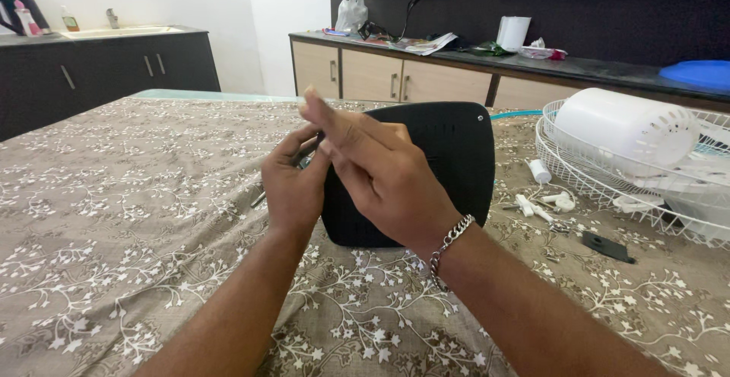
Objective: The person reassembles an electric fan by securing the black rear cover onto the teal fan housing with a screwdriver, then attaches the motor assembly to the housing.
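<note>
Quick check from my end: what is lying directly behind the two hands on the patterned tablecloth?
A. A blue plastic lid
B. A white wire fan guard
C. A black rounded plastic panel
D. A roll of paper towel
C. The black rounded plastic panel lies flat on the tablecloth right behind the left hand and right hand; the white wire fan guard sits off to the right.

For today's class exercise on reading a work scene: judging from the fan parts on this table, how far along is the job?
Done: the fan looks taken apart, with the white motor housing lying in the wire guard and small white parts loose on the cloth. In hand: the left hand pinches a thin dark tool, unclear which, against the right hand, over the black base. Left: all parts lie separate.
</note>
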